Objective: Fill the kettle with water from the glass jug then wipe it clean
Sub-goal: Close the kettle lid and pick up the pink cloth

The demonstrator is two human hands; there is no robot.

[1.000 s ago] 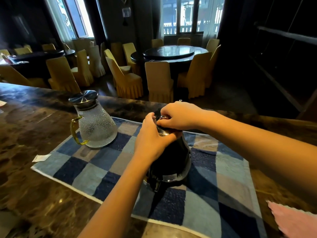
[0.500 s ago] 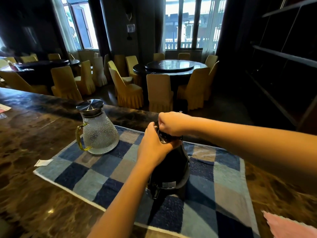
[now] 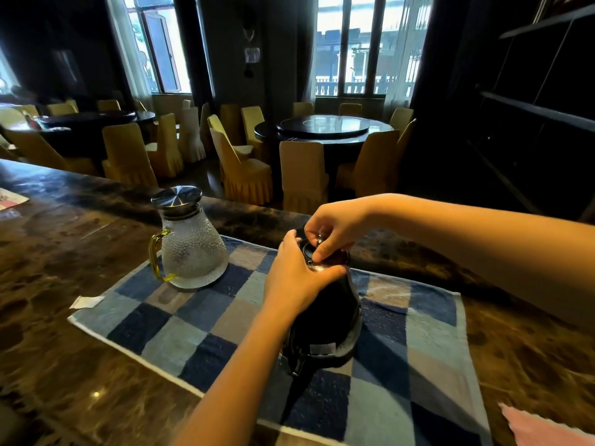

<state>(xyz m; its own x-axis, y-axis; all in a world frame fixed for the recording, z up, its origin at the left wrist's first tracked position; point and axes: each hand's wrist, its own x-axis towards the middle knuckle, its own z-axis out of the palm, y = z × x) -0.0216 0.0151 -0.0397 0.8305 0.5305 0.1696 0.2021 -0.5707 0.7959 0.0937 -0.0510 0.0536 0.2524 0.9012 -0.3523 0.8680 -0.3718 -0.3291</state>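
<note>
The person's right hand (image 3: 335,225) reaches in from the right, fingers curled down, and pinches the small knob (image 3: 318,242) on top of the black kettle (image 3: 328,317). The left hand (image 3: 294,280) comes up from the bottom of the view and grips the kettle's narrow upper part from the left side, with the thumb across the front just under the lid. Both forearms are bare.

The kettle stands upright near the middle of a blue, grey and navy checked towel (image 3: 180,336) spread flat on a dark marbled counter (image 3: 48,300). The kettle's lid sits on the opening; it cannot be told whether it is loose or seated.

To the left of the kettle, apart from it, the glass jug (image 3: 193,255) stands upright on the far left corner of the towel. It has dimpled clear glass, a yellow-green handle (image 3: 156,252) facing left and a steel lid (image 3: 176,197) on top. The water level inside cannot be told.

A small scrap of white paper (image 3: 85,301) lies on the counter just beside the towel's left edge. A pink cloth (image 3: 541,429) shows at the bottom right corner, near the towel.

Beyond the counter is a dim dining room with a round dark table (image 3: 325,127), chairs in yellow covers (image 3: 302,175) and bright tall windows (image 3: 363,43).
</note>
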